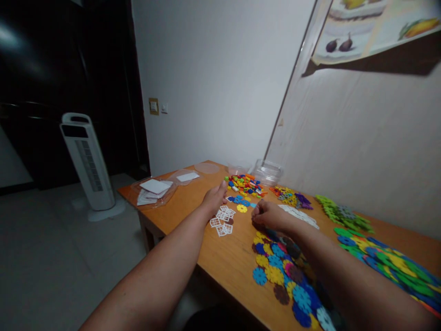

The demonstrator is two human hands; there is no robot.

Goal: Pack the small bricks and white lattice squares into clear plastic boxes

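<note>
My left hand [214, 199] is at the far middle of the table, back towards me, thumb and fingers apart. It is beside a small group of blue flower-shaped discs [240, 200] and a yellow disc [242, 208]. White window-shaped plastic pieces [223, 214] lie just below it, with a brown disc partly under them. My right hand [262, 213] is closed, knuckles up, to the right of the yellow disc. Anything in its fingers is hidden. Below that hand and forearm spreads a pile of multicoloured notched discs [275, 275].
Small coloured blocks [245, 185] lie farther back, before clear plastic containers [268, 172]. A clear tray [154, 192] with white cards is at left. Green pieces [341, 214], white pieces [299, 216] and a colourful heap [396, 262] lie right. A tower fan [87, 161] stands on the floor.
</note>
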